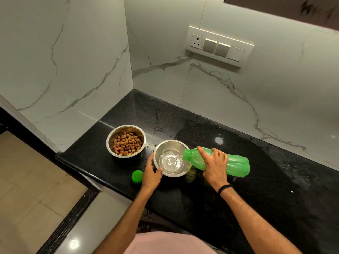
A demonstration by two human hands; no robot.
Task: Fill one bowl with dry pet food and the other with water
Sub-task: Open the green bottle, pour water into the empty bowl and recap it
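Right grip clamps the tipped bottle over the water bowl; left grip holds its side.

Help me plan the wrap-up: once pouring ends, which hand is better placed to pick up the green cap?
Probably left: the left hand holds the water bowl beside the cap; the right hand grips the bottle.
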